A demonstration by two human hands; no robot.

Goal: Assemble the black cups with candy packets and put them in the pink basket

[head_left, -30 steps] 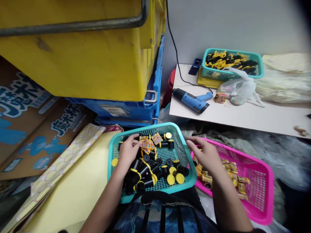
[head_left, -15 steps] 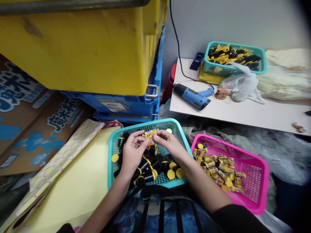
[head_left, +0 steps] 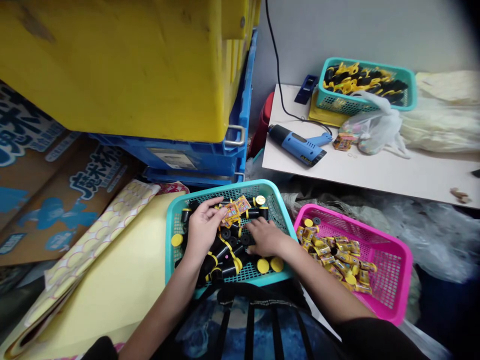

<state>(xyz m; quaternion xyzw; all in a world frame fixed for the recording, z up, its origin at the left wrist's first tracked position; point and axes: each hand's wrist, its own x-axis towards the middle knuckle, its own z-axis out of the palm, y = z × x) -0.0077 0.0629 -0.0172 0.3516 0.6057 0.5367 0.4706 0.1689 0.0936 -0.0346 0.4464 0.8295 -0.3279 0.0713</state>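
Note:
My left hand (head_left: 205, 226) is closed in a pinch on a few flat, yellow-orange printed labels (head_left: 235, 210). They are held over the left-middle of a teal basket (head_left: 285, 225). Inside that basket lie black cylinders with yellow caps (head_left: 227, 270), jumbled together. My right hand (head_left: 265, 236) is down in the basket on its right side, fingers apart and pointing left among the black pieces. Nothing can be seen in its grasp, though the fingertips partly hide what lies beneath them.
A pink basket (head_left: 407, 270) on the right holds many label-wrapped cylinders (head_left: 337, 257). On the white table (head_left: 375, 172) behind are a blue heat gun (head_left: 296, 145), a plastic bag (head_left: 382, 130) and another teal basket (head_left: 412, 92). Yellow (head_left: 150, 70) and blue crates (head_left: 210, 162) stand left.
My right hand has let go of the labels and moved down and right into the basket. The left hand keeps hold of them, now fanned out. The view has shifted slightly.

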